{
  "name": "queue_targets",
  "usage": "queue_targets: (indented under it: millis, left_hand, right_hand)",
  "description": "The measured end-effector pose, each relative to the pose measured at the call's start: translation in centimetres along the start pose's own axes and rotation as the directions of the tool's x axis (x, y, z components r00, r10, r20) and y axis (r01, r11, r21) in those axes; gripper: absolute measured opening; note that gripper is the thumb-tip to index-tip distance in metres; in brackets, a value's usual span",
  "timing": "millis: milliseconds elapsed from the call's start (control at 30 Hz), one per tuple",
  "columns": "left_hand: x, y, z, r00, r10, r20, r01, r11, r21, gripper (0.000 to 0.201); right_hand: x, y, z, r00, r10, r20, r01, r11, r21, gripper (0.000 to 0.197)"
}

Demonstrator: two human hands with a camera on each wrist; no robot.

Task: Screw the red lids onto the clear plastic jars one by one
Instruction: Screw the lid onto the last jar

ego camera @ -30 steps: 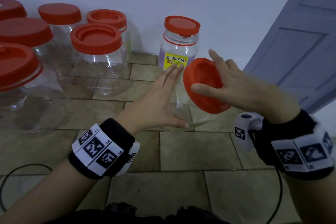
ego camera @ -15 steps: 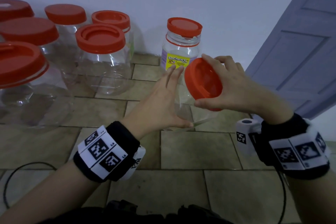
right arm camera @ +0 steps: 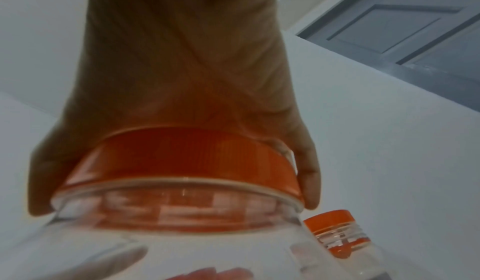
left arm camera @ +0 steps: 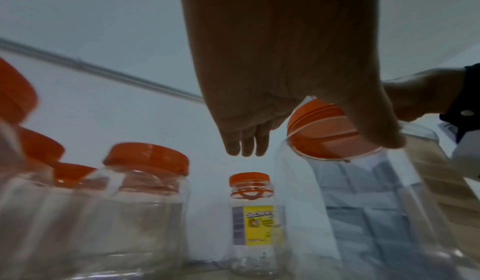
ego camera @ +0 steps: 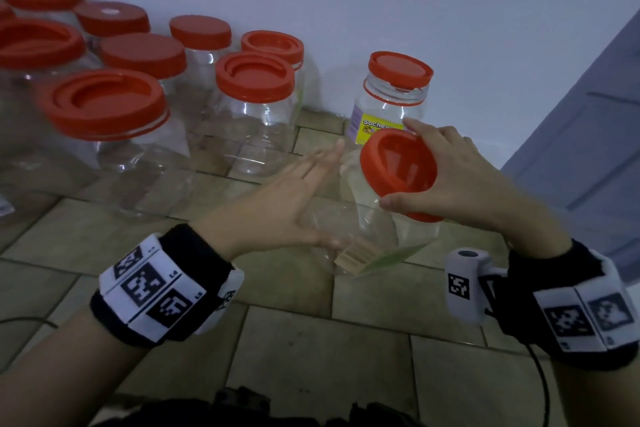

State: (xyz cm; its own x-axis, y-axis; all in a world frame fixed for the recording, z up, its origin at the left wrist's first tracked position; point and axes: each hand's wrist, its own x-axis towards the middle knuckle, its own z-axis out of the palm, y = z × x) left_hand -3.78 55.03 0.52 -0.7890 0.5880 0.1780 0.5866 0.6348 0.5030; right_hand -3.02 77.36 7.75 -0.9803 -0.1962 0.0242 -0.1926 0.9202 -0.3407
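A clear plastic jar (ego camera: 360,236) leans on the tiled floor between my hands, its mouth tipped toward me. A red lid (ego camera: 398,173) sits on that mouth, and my right hand (ego camera: 450,177) grips it, thumb on the near rim and fingers over the far rim. My left hand (ego camera: 311,191) lies flat against the jar's left side with straight fingers, its thumb on the near wall. In the right wrist view the lid (right arm camera: 187,157) is seated on the jar's neck (right arm camera: 182,212) under my palm. The left wrist view shows the lid (left arm camera: 324,132) behind my thumb.
Several clear jars with red lids (ego camera: 256,114) stand at the left along the wall. A small labelled jar (ego camera: 391,104), also lidded, stands right behind my hands. A blue door (ego camera: 588,132) is at the right. A black cable (ego camera: 540,385) lies on the floor (ego camera: 311,340).
My right hand has shifted its hold round the lid and turned it on the jar's mouth. The left hand stays against the jar. My head has moved, bringing more jars into view at the left.
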Motion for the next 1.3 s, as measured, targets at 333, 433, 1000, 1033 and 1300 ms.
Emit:
queue_targets:
  millis: [333, 433, 1000, 1033, 1300]
  left_hand:
    - [-8.2, -5.7, -2.3, 0.981, -0.194, -0.009, 0.193, 0.968, 0.161, 0.071]
    - [-8.8, -6.9, -2.4, 0.968, -0.247, -0.036, 0.249, 0.950, 0.186, 0.067]
    - [-9.9, -8.4, -3.4, 0.897, -0.440, -0.040, 0.442, 0.888, 0.126, 0.057]
    - [-10.0, -8.4, -3.4, 0.894, -0.446, -0.037, 0.447, 0.885, 0.126, 0.051]
    - [-10.2, -7.6, -3.4, 0.918, -0.394, -0.051, 0.397, 0.914, 0.084, 0.055]
  right_hand:
    - [1.2, -4.1, 1.0, 0.994, -0.104, 0.034, 0.105, 0.994, -0.018, 0.109]
    - [1.7, -5.7, 1.4, 0.992, -0.119, 0.050, 0.121, 0.991, -0.054, 0.107]
    - [9.0, -12.8, 5.3, 0.969, -0.229, 0.090, 0.239, 0.964, -0.114, 0.103]
    - [9.2, -12.9, 5.6, 0.968, -0.236, 0.084, 0.244, 0.964, -0.103, 0.103]
    - [9.6, -12.3, 6.4, 0.964, -0.263, 0.035, 0.266, 0.960, -0.090, 0.106]
